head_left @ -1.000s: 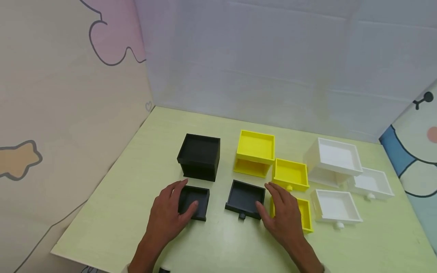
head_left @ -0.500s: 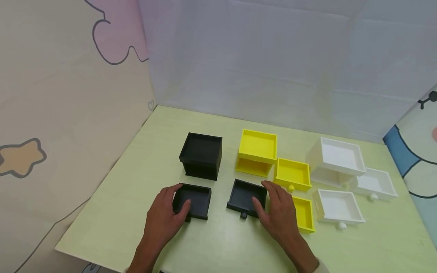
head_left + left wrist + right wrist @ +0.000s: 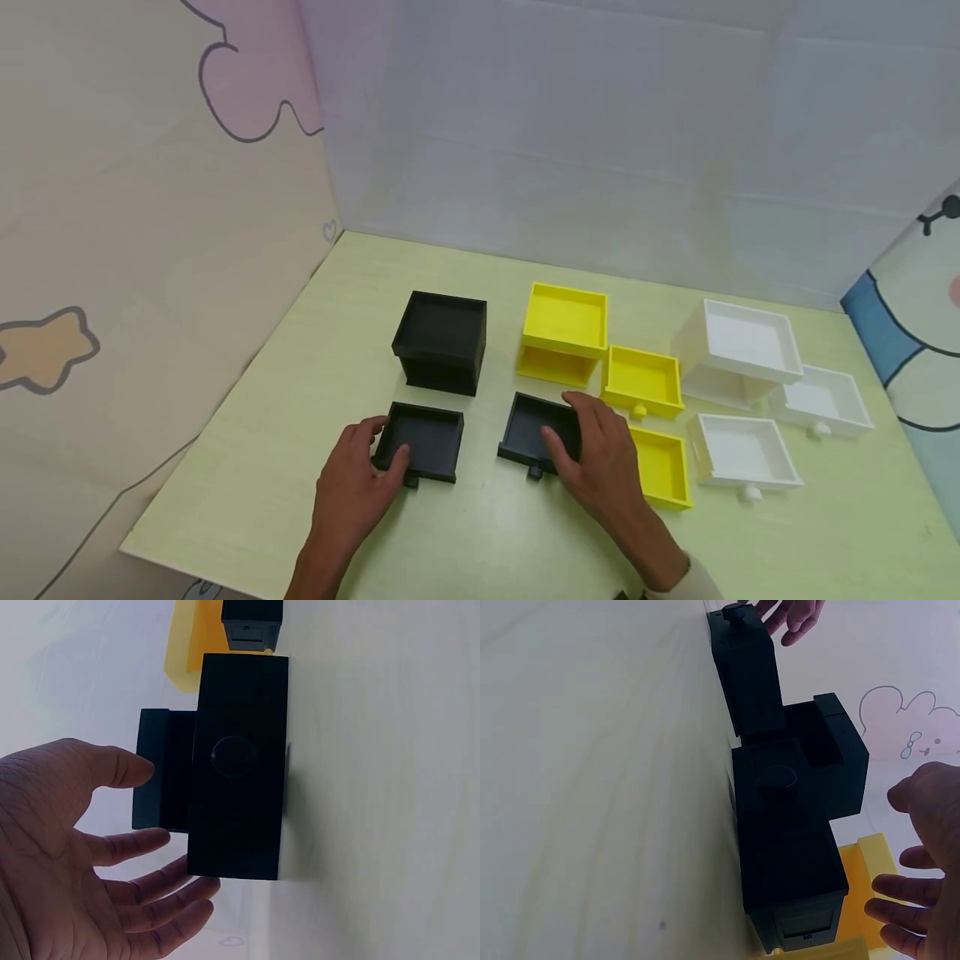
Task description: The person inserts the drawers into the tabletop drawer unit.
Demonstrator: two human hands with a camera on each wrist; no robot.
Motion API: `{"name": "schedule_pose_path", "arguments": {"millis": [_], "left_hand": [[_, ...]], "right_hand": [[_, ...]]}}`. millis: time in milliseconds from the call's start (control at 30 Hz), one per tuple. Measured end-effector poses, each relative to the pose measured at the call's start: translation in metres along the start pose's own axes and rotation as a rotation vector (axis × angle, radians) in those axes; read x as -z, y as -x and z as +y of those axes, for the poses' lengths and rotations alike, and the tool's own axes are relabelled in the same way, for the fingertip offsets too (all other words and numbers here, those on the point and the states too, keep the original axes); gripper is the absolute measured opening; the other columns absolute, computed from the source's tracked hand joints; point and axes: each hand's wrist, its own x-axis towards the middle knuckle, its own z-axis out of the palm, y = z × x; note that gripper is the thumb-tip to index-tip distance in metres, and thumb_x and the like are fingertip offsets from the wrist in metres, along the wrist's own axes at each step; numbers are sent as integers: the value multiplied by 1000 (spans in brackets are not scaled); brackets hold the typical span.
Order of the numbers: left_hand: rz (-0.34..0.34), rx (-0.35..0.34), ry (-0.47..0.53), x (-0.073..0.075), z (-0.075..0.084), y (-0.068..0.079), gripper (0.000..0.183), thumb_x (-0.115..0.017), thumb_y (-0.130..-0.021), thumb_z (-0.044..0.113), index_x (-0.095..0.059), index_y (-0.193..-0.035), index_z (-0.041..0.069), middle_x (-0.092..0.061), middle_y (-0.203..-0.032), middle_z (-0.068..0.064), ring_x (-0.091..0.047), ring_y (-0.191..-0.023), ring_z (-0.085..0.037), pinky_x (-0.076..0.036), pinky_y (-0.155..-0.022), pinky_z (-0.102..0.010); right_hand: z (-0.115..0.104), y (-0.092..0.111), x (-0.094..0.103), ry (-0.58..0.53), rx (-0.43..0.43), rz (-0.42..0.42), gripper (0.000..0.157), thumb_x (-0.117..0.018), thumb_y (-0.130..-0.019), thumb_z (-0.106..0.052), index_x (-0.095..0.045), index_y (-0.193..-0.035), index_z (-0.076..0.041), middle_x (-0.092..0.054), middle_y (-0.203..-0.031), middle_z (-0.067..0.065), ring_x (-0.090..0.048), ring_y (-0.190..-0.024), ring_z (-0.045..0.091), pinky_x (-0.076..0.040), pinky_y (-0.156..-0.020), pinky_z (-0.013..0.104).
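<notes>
My left hand [image 3: 348, 492] hovers at the left side of a black drawer [image 3: 429, 442], fingers loosely bent, thumb over its front left corner. In the left wrist view that drawer's knobbed front [image 3: 236, 832] shows a gap to the thumb; whether the fingertips touch its side I cannot tell. A second black drawer [image 3: 528, 425] sits to the right, turned slightly. Over its right part hangs my right hand [image 3: 603, 467], fingers spread and relaxed, holding nothing. Behind the left drawer stands the black drawer case [image 3: 441, 329], its front hollow.
A yellow case [image 3: 566, 321] stands right of the black one, with two yellow drawers [image 3: 642, 379] nearby. Further right are a white case [image 3: 750, 337] and two white drawers [image 3: 742, 450]. Fabric walls [image 3: 585, 150] enclose the table [image 3: 262, 467] at the back and sides.
My left hand has drawn back slightly to the left, uncovering more of its drawer and the knob. The right hand has shifted left over the second black drawer, exposing the front yellow drawer.
</notes>
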Motion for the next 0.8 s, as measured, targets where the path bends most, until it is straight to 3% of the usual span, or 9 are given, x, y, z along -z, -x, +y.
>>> {"name": "schedule_pose_path", "arguments": {"millis": [300, 533, 800], "left_hand": [[-56, 139, 27, -1, -4, 6, 49, -70, -90, 32, -52, -124, 1, -59, -113, -15, -58, -81, -22, -45, -64, -39], [-92, 177, 10, -2, -8, 5, 57, -68, -91, 37, -46, -128, -1, -55, -115, -20, -60, -86, -27, -48, -69, -47], [-88, 166, 113, -4, -12, 3, 45, -70, -91, 28, -44, -111, -3, -50, -97, -17, -54, -81, -24, -42, -69, -37]], "right_hand": [[-3, -7, -5, -15, 32, 13, 53, -76, -85, -31, -58, -125, -2, -63, -116, 15, -61, -103, 33, -48, -88, 49], [-4, -14, -5, -8, 25, 25, 52, -76, -85, -32, -58, -124, -3, -63, -116, 15, -61, -102, 33, -48, -88, 49], [-4, -23, -5, -7, 41, 44, 51, -75, -85, -30, -58, -124, -1, -63, -113, 16, -61, -97, 33, -49, -83, 49]]}}
